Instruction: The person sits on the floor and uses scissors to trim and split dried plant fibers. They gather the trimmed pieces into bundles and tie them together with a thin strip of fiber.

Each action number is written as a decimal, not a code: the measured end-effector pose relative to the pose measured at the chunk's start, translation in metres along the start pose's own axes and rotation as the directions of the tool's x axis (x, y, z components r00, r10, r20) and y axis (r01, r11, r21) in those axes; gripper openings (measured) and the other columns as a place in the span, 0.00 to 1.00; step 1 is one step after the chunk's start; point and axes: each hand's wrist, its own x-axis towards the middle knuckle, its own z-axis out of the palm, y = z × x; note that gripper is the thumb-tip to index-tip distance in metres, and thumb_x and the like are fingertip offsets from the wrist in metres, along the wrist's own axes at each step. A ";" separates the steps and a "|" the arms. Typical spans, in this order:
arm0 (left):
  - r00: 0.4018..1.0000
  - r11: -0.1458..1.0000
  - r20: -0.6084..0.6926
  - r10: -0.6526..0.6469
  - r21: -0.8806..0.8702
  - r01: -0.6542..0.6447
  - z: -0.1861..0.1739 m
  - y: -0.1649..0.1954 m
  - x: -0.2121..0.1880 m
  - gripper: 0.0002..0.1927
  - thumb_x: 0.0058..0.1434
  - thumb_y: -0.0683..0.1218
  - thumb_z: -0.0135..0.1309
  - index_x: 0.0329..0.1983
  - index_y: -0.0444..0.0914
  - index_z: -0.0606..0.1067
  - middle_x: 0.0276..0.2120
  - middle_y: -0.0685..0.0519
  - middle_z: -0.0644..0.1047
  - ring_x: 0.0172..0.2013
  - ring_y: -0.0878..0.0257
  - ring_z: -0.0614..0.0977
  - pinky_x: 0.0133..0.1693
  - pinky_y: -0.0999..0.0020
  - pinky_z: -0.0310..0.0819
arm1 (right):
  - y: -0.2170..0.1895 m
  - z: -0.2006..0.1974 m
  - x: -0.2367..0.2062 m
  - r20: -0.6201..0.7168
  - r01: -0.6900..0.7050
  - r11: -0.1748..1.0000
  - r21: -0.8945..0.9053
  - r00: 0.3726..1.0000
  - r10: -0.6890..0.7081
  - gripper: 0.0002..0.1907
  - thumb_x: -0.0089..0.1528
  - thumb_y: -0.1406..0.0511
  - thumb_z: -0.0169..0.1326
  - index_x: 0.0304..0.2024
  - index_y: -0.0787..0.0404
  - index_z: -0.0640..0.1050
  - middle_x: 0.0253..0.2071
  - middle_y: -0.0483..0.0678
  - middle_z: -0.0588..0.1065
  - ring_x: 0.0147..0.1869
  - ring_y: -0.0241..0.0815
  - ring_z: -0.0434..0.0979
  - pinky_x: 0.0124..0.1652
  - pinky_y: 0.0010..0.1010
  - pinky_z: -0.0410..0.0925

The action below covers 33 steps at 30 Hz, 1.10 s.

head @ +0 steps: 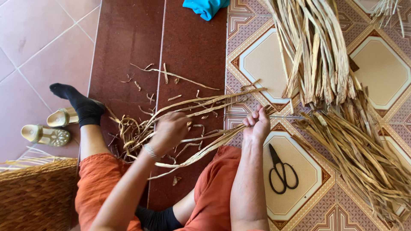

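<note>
Dried fibre strips pinched in right fingers, left fingers wrapped around

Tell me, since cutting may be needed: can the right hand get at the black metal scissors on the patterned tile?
Probably yes: the black metal scissors lie uncovered just beside the right hand, though it is gripping dried straw strips.

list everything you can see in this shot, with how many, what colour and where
dried strips: a handful, tan, held between both hands
strip bundles: two heaps, tan, right on patterned tiles
scissors: one, black, beside right forearm
scraps: several, tan, on dark red floor
cloth: one, turquoise, top edge
sandals: two, gold, left
woven basket: one, brown, lower left
left hand: grips strips
right hand: grips strips
</note>
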 end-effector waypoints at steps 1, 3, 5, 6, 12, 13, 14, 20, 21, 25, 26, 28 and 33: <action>0.997 0.999 0.070 -0.041 0.009 0.041 0.018 0.012 0.022 0.11 0.66 0.44 0.55 0.50 0.39 0.79 0.51 0.51 0.79 0.55 0.59 0.77 0.59 0.61 0.70 | -0.001 0.003 -0.001 0.006 -0.019 1.000 0.002 1.000 0.019 0.11 0.70 0.59 0.48 0.36 0.56 0.75 0.23 0.37 0.65 0.20 0.31 0.58 0.22 0.26 0.57; 0.986 0.995 0.137 -0.091 0.047 0.086 0.050 0.033 0.065 0.10 0.67 0.48 0.54 0.47 0.39 0.79 0.47 0.51 0.79 0.51 0.57 0.76 0.53 0.57 0.70 | -0.004 0.005 -0.002 0.006 0.013 1.000 0.014 1.000 -0.013 0.10 0.69 0.60 0.50 0.37 0.57 0.77 0.23 0.38 0.67 0.21 0.31 0.60 0.22 0.26 0.58; 0.993 0.992 0.076 -0.090 0.094 0.083 0.071 0.040 0.094 0.11 0.65 0.50 0.55 0.44 0.39 0.78 0.44 0.50 0.78 0.49 0.55 0.75 0.50 0.54 0.69 | -0.005 0.004 -0.003 0.026 0.009 0.998 0.063 1.000 -0.010 0.09 0.69 0.61 0.52 0.37 0.57 0.78 0.24 0.39 0.68 0.22 0.31 0.61 0.23 0.26 0.58; 0.997 0.991 0.019 -0.080 0.105 0.078 0.081 0.043 0.103 0.11 0.62 0.50 0.56 0.43 0.40 0.78 0.43 0.50 0.78 0.50 0.54 0.74 0.50 0.54 0.69 | -0.005 0.004 -0.002 0.040 -0.008 0.995 0.099 0.999 0.004 0.09 0.69 0.61 0.53 0.36 0.57 0.78 0.24 0.39 0.68 0.22 0.31 0.61 0.23 0.26 0.58; 0.993 0.952 -0.084 -0.085 0.287 0.106 0.105 0.047 0.126 0.04 0.59 0.44 0.57 0.37 0.41 0.77 0.41 0.49 0.78 0.46 0.55 0.76 0.46 0.55 0.68 | -0.001 0.007 0.004 0.042 0.000 0.999 0.050 0.999 -0.002 0.06 0.66 0.63 0.60 0.34 0.56 0.80 0.21 0.38 0.68 0.21 0.31 0.63 0.23 0.26 0.60; 0.991 0.949 -0.074 -0.108 0.290 0.125 0.105 0.047 0.127 0.02 0.60 0.43 0.56 0.36 0.41 0.77 0.40 0.49 0.79 0.44 0.56 0.77 0.45 0.57 0.68 | -0.001 0.007 0.005 0.061 -0.037 0.996 0.080 0.998 0.032 0.05 0.65 0.62 0.60 0.35 0.56 0.81 0.20 0.37 0.68 0.20 0.30 0.62 0.23 0.25 0.60; 0.982 0.973 -0.072 -0.175 0.143 0.183 0.106 0.046 0.126 0.02 0.63 0.44 0.56 0.36 0.41 0.77 0.37 0.49 0.80 0.40 0.57 0.78 0.43 0.58 0.70 | -0.001 0.008 0.005 0.072 -0.022 0.997 0.068 0.997 0.018 0.05 0.64 0.62 0.60 0.36 0.57 0.81 0.22 0.39 0.70 0.21 0.31 0.64 0.23 0.25 0.60; 0.956 0.818 0.024 -0.292 -0.511 0.263 0.084 0.061 0.091 0.08 0.66 0.45 0.56 0.40 0.35 0.78 0.26 0.47 0.82 0.23 0.62 0.82 0.26 0.66 0.77 | 0.004 0.015 -0.013 0.124 0.063 0.978 -0.200 0.992 -0.038 0.12 0.62 0.59 0.62 0.43 0.60 0.81 0.34 0.44 0.79 0.31 0.32 0.72 0.27 0.27 0.67; 0.952 0.792 0.039 -0.303 -0.545 0.275 0.080 0.066 0.087 0.08 0.66 0.45 0.56 0.41 0.34 0.78 0.26 0.48 0.82 0.22 0.63 0.82 0.26 0.67 0.77 | 0.006 0.016 -0.015 0.127 0.048 0.966 -0.253 0.992 -0.016 0.13 0.63 0.59 0.63 0.43 0.60 0.81 0.35 0.44 0.78 0.32 0.32 0.72 0.28 0.26 0.67; 0.961 0.768 -0.001 -0.275 -0.602 0.219 0.062 0.082 0.069 0.09 0.64 0.44 0.59 0.41 0.32 0.79 0.26 0.47 0.82 0.24 0.64 0.82 0.28 0.67 0.76 | 0.011 0.018 -0.018 0.095 0.073 0.935 -0.346 0.995 -0.042 0.16 0.57 0.59 0.66 0.45 0.57 0.82 0.35 0.42 0.78 0.32 0.31 0.72 0.26 0.25 0.67; 0.966 0.762 -0.021 -0.258 -0.619 0.190 0.061 0.085 0.064 0.09 0.64 0.44 0.59 0.41 0.33 0.79 0.27 0.47 0.82 0.25 0.64 0.82 0.28 0.67 0.76 | 0.012 0.019 -0.019 0.079 0.015 0.947 -0.320 0.997 0.011 0.16 0.58 0.59 0.65 0.46 0.58 0.82 0.36 0.42 0.78 0.32 0.31 0.70 0.27 0.25 0.67; 0.973 0.753 -0.068 -0.219 -0.646 0.125 0.058 0.085 0.059 0.09 0.65 0.44 0.58 0.43 0.33 0.79 0.29 0.48 0.82 0.26 0.65 0.83 0.29 0.68 0.77 | 0.012 0.018 -0.019 0.059 -0.096 0.961 -0.260 0.992 0.115 0.16 0.60 0.58 0.64 0.47 0.58 0.83 0.38 0.40 0.78 0.31 0.30 0.68 0.28 0.24 0.66; 0.983 0.835 0.004 -0.184 -0.526 0.159 0.056 0.077 0.044 0.08 0.66 0.45 0.56 0.43 0.35 0.79 0.26 0.49 0.82 0.22 0.62 0.82 0.26 0.65 0.76 | 0.008 0.028 -0.027 0.118 -0.101 0.991 -0.093 0.987 0.112 0.06 0.65 0.63 0.54 0.36 0.58 0.76 0.32 0.44 0.77 0.33 0.34 0.75 0.33 0.35 0.75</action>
